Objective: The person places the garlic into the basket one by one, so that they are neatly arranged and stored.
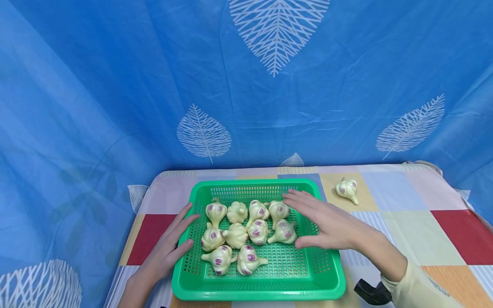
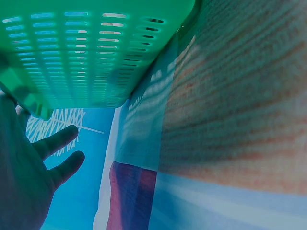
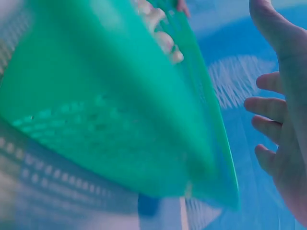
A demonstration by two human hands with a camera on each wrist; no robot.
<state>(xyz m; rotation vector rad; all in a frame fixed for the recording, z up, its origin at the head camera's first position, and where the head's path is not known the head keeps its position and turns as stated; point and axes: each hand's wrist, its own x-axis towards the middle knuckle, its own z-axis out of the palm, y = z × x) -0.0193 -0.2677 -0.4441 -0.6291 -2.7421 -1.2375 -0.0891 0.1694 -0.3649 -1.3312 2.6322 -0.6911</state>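
A green plastic basket (image 1: pixel 259 295) with slotted walls sits on the table, holding several garlic bulbs (image 1: pixel 236 235) in loose rows toward its left and back. My left hand (image 1: pixel 165 248) is at the basket's left rim, its fingers spread and straight. In the left wrist view the left hand (image 2: pixel 29 163) shows beside the basket wall (image 2: pixel 81 52). Over the basket's right side hovers my right hand (image 1: pixel 327 218), fingers extended and holding nothing. The right wrist view has the right hand (image 3: pixel 283 110) apart from the blurred basket (image 3: pixel 120 124).
A single garlic bulb (image 1: pixel 347 190) lies on the patchwork tablecloth (image 1: pixel 427 231), right of the basket near the back. Behind the table hangs a blue curtain (image 1: pixel 292 102) with white leaf prints. A black band (image 1: pixel 372 293) is on the right wrist.
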